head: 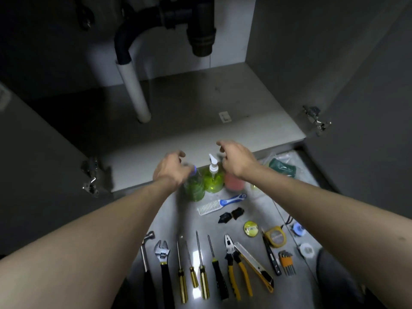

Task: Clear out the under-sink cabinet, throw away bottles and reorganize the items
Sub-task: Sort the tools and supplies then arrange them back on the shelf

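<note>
Three bottles stand on the floor just in front of the open cabinet [200, 121]. My left hand [170, 169] is over the top of a green bottle [194, 189] with a blue cap; its grip is blurred. A light green pump bottle [214, 180] with a white pump stands in the middle, untouched. My right hand [236, 158] hovers with its fingers apart over a pink bottle [234, 184], whose top is hidden by the hand. The cabinet floor is bare apart from a small white tag.
A white drain pipe [134, 90] and a black trap [200, 34] hang inside the cabinet. On the floor lie a comb [220, 202], a wrench [163, 262], several screwdrivers [200, 273], pliers [236, 270], a utility knife [256, 266], a tape measure [277, 237] and hex keys [286, 262]. A green pack [282, 169] sits at right.
</note>
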`<state>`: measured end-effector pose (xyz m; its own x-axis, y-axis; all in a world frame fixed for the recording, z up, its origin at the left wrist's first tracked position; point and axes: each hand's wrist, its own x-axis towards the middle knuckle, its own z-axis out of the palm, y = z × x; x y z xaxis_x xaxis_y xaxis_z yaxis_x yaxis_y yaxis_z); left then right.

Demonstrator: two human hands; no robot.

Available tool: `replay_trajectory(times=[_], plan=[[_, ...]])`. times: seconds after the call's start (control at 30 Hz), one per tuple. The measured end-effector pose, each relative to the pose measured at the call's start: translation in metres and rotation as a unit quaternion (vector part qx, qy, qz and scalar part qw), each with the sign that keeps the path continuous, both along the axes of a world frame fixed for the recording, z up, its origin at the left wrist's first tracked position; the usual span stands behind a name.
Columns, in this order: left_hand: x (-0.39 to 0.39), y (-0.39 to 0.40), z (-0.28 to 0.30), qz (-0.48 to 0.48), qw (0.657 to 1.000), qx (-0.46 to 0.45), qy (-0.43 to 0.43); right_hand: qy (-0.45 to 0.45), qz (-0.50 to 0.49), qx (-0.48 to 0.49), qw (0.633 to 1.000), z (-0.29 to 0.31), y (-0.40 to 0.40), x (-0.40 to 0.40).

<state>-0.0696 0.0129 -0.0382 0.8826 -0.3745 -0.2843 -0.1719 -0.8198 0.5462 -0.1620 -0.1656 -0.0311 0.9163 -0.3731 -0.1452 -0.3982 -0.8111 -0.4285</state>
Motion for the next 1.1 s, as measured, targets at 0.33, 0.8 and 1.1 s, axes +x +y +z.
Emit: replay_trajectory(times=[0.33,0.8,1.1], plan=[[0.004,0.002,-0.035,-0.077,0.997,0.009,-0.009,0.118,0.116,-0.054,0.985,-0.038,0.011,0.018],[0.007,0.006,0.010,0.012,0.998,-0.061,-0.018,-0.066,0.023,-0.018,0.997,0.016,0.003,-0.002],[0.007,-0.051,0.081,0.076,0.946,-0.303,-0.083,-0.183,-0.020,-0.007,0.983,0.136,-0.061,-0.002]])
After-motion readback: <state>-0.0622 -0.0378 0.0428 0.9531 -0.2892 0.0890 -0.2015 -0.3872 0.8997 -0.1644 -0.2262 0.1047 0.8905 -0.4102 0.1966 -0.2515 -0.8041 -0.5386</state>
